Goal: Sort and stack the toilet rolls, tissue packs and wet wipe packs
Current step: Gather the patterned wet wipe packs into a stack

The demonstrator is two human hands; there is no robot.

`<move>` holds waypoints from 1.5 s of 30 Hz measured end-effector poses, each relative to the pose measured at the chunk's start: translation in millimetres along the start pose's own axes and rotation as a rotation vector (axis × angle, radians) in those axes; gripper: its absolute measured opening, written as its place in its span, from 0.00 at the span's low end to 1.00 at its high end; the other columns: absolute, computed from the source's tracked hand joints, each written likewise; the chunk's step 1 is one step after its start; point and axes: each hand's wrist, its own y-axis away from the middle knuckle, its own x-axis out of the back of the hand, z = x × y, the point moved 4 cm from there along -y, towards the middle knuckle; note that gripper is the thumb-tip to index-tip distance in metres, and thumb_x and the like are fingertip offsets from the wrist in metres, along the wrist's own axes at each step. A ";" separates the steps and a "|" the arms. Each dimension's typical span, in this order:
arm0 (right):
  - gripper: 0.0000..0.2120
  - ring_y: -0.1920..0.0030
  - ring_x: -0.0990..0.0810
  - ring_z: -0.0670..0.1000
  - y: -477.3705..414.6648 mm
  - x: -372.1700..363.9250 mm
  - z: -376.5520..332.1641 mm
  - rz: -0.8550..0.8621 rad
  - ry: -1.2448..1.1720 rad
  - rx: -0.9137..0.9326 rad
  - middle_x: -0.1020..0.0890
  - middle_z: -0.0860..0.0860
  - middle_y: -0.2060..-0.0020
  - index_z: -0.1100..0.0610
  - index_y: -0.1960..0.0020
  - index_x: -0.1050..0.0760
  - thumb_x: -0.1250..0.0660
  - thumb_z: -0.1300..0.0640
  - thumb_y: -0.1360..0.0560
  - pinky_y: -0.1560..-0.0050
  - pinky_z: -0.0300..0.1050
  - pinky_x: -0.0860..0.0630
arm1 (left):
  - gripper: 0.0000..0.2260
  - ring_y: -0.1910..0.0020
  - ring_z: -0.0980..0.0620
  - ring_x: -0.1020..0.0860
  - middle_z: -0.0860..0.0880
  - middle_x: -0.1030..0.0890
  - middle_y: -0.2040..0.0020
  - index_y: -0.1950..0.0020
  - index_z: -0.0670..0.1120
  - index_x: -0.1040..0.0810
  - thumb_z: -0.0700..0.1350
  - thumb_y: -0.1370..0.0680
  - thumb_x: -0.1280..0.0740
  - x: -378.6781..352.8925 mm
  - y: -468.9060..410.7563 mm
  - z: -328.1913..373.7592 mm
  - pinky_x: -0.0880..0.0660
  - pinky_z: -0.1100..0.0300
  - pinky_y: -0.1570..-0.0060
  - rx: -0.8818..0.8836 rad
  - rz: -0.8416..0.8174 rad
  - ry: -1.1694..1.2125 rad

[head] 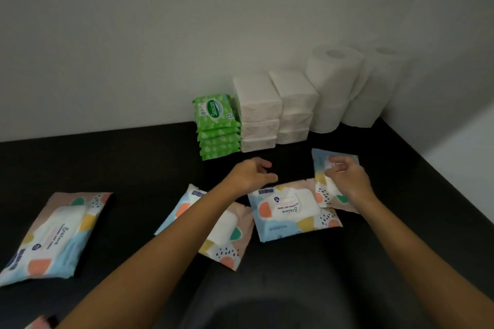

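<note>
black table point(133, 168) (left half bare); stacks point(258, 112) hug wall point(133, 48).

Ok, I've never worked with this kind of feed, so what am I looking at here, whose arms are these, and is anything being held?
This is a single view from a camera worn on a person's head, looking down at their own bare arms; no robot is involved. The surface is a black countertop against a white wall. At the back stand a stack of green wet wipe packs, two stacks of white tissue packs, and white toilet rolls stacked in the corner. Four large pastel patterned wet wipe packs still lie loose in front. The right hand rests on the rightmost patterned pack, fingers curled on its top; whether it grips it is unclear. The left hand hovers open over the far edge of the middle patterned pack, holding nothing.
</note>
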 end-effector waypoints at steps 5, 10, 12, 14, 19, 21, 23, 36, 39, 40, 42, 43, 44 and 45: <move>0.29 0.35 0.35 0.60 -6.0 24.4 28.2 0.053 0.332 -0.103 0.36 0.61 0.35 0.58 0.31 0.38 0.32 0.52 0.27 0.41 0.55 0.30 | 0.35 0.28 0.44 0.38 0.43 0.38 0.27 0.26 0.48 0.41 0.55 0.28 0.30 -39.0 -11.5 -2.0 0.36 0.53 0.31 -0.012 -0.131 -0.351; 0.40 0.32 0.37 0.61 -14.1 28.2 38.2 -0.026 0.345 -0.183 0.36 0.61 0.33 0.58 0.27 0.45 0.29 0.46 0.31 0.38 0.56 0.33 | 0.45 0.25 0.41 0.49 0.43 0.47 0.24 0.23 0.50 0.52 0.58 0.31 0.29 -48.7 -17.8 6.3 0.44 0.46 0.28 0.025 -0.250 -0.607; 0.44 0.32 0.35 0.62 -19.0 29.2 40.0 -0.054 0.280 -0.237 0.34 0.62 0.33 0.58 0.27 0.47 0.27 0.47 0.33 0.37 0.59 0.32 | 0.46 0.26 0.42 0.45 0.43 0.45 0.24 0.23 0.49 0.53 0.57 0.32 0.28 -48.4 -20.0 9.8 0.41 0.48 0.29 0.064 -0.289 -0.614; 0.44 0.34 0.31 0.62 -22.7 30.5 41.8 -0.068 0.202 -0.306 0.31 0.62 0.34 0.59 0.28 0.46 0.25 0.50 0.35 0.37 0.60 0.30 | 0.45 0.27 0.43 0.40 0.44 0.41 0.25 0.24 0.47 0.49 0.57 0.32 0.27 -48.2 -20.9 12.1 0.38 0.52 0.31 0.107 -0.327 -0.594; 0.28 0.41 0.24 0.60 -26.8 29.8 43.1 -0.128 0.053 -0.363 0.23 0.61 0.42 0.62 0.40 0.30 0.24 0.56 0.35 0.42 0.54 0.27 | 0.32 0.38 0.48 0.26 0.46 0.26 0.35 0.32 0.43 0.30 0.53 0.32 0.26 -47.2 -19.8 15.3 0.29 0.59 0.42 0.150 -0.346 -0.529; 0.26 0.43 0.22 0.59 -26.1 30.3 44.7 -0.146 -0.014 -0.376 0.22 0.61 0.43 0.61 0.42 0.28 0.24 0.58 0.36 0.44 0.54 0.25 | 0.33 0.39 0.48 0.26 0.46 0.27 0.35 0.32 0.43 0.31 0.54 0.32 0.26 -47.1 -17.9 16.5 0.26 0.59 0.46 0.165 -0.335 -0.540; 0.27 0.45 0.21 0.59 -23.9 31.9 45.0 -0.149 -0.073 -0.376 0.22 0.61 0.44 0.60 0.40 0.29 0.24 0.59 0.36 0.45 0.55 0.23 | 0.34 0.39 0.48 0.27 0.47 0.28 0.36 0.31 0.44 0.33 0.54 0.33 0.25 -46.9 -15.8 18.2 0.27 0.60 0.50 0.164 -0.312 -0.535; 0.23 0.53 0.19 0.58 -3.5 60.4 8.2 -0.258 -0.500 -0.289 0.20 0.61 0.46 0.61 0.41 0.30 0.27 0.65 0.33 0.63 0.52 0.22 | 0.23 0.59 0.58 0.21 0.55 0.22 0.53 0.42 0.51 0.30 0.49 0.33 0.25 -6.5 16.3 15.7 0.26 0.70 0.71 0.021 -0.100 -0.111; 0.23 0.56 0.18 0.57 6.8 46.6 -5.0 -0.382 -0.463 -0.287 0.19 0.61 0.49 0.61 0.41 0.29 0.27 0.64 0.34 0.63 0.52 0.21 | 0.16 0.66 0.58 0.17 0.54 0.16 0.62 0.49 0.53 0.26 0.46 0.33 0.24 31.2 39.1 -3.8 0.24 0.67 0.72 0.080 -0.081 0.106; 0.24 0.55 0.18 0.58 10.9 38.6 -9.8 -0.419 -0.445 -0.289 0.18 0.61 0.49 0.61 0.40 0.29 0.26 0.64 0.34 0.62 0.52 0.21 | 0.16 0.66 0.57 0.16 0.55 0.15 0.64 0.50 0.53 0.25 0.45 0.33 0.24 44.8 47.7 -12.5 0.23 0.66 0.72 0.089 -0.067 0.147; 0.25 0.55 0.17 0.58 20.4 17.1 -21.0 -0.497 -0.423 -0.279 0.18 0.61 0.49 0.61 0.40 0.28 0.26 0.64 0.35 0.64 0.51 0.19 | 0.17 0.64 0.55 0.16 0.55 0.14 0.64 0.51 0.52 0.24 0.44 0.36 0.24 72.8 65.3 -31.5 0.23 0.65 0.71 0.103 -0.011 0.225; 0.24 0.57 0.16 0.57 26.4 4.2 -28.2 -0.533 -0.408 -0.268 0.17 0.61 0.51 0.61 0.40 0.28 0.26 0.64 0.35 0.66 0.49 0.19 | 0.17 0.64 0.54 0.16 0.53 0.14 0.63 0.51 0.52 0.24 0.44 0.37 0.24 86.9 73.9 -42.2 0.22 0.64 0.71 0.116 0.023 0.265; 0.23 0.60 0.15 0.56 33.3 -9.8 -36.6 -0.563 -0.394 -0.256 0.17 0.60 0.53 0.61 0.42 0.27 0.26 0.64 0.35 0.69 0.47 0.19 | 0.17 0.65 0.54 0.16 0.52 0.14 0.63 0.52 0.51 0.24 0.44 0.37 0.24 101.3 82.3 -53.8 0.22 0.64 0.72 0.133 0.060 0.299; 0.21 0.63 0.15 0.54 40.3 -25.3 -45.5 -0.589 -0.388 -0.241 0.17 0.60 0.55 0.61 0.44 0.26 0.26 0.65 0.35 0.71 0.46 0.20 | 0.15 0.66 0.54 0.16 0.52 0.14 0.64 0.52 0.51 0.24 0.43 0.36 0.25 115.4 90.7 -65.5 0.23 0.64 0.73 0.151 0.099 0.324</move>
